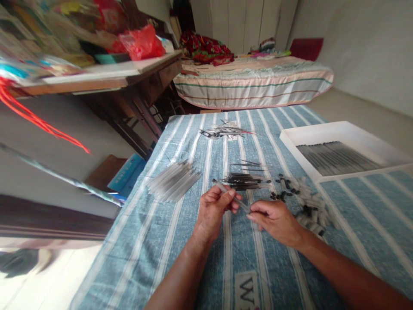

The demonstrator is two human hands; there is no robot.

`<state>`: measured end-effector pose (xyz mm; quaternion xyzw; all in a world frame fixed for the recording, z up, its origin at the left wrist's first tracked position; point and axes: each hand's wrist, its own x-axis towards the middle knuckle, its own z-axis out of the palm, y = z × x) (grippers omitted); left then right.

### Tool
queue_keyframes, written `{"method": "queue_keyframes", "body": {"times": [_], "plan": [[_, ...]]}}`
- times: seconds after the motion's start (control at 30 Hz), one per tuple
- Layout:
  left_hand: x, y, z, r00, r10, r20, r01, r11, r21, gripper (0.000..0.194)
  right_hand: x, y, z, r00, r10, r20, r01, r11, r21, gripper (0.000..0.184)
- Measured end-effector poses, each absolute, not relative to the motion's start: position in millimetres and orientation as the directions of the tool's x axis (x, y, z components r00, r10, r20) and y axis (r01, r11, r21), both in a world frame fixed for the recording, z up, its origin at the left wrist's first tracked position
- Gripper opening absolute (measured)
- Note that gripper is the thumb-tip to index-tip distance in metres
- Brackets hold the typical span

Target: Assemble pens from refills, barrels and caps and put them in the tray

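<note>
Both hands meet on one grey, translucent pen (241, 204) with a dark upper end, tilted down to the right. My left hand (213, 209) is closed round its middle, thumb on top. With thumb and fingertips, my right hand (274, 220) pinches the lower end; the fingers hide the tip. Just beyond them lies a pile of dark pen refills (245, 181). To the left rests a bundle of clear grey pen barrels (174, 181). Pen caps (311, 196), grey with some black pieces, are scattered right of my right hand.
A white box (350, 172) holding a row of pens stands at the right. Loose thin parts (227, 130) lie at the far end of the striped tablecloth (155, 241). A cluttered wooden desk (135, 71) is at the left, a bed (254, 84) beyond.
</note>
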<state>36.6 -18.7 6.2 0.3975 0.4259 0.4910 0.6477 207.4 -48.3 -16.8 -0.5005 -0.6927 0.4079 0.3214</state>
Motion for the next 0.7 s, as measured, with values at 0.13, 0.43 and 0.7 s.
{"method": "queue_keyframes", "body": {"times": [0.13,0.43,0.7], "plan": [[39,-19,4,0.151,0.973,-0.173,-0.288,0.211,0.934,0.015,205,-49,-19,-0.300,0.949,0.096,0.452,0.230,-0.862,0.022],[44,-19,1,0.129,0.971,-0.201,-0.284,0.230,0.931,0.016,203,-45,-22,-0.297,0.953,0.055,0.400,0.176,-0.899,0.023],[43,-14,1,0.119,0.970,-0.212,-0.254,0.236,0.938,0.018,201,-36,-16,-0.309,0.910,0.276,0.628,0.413,-0.659,0.016]]}}
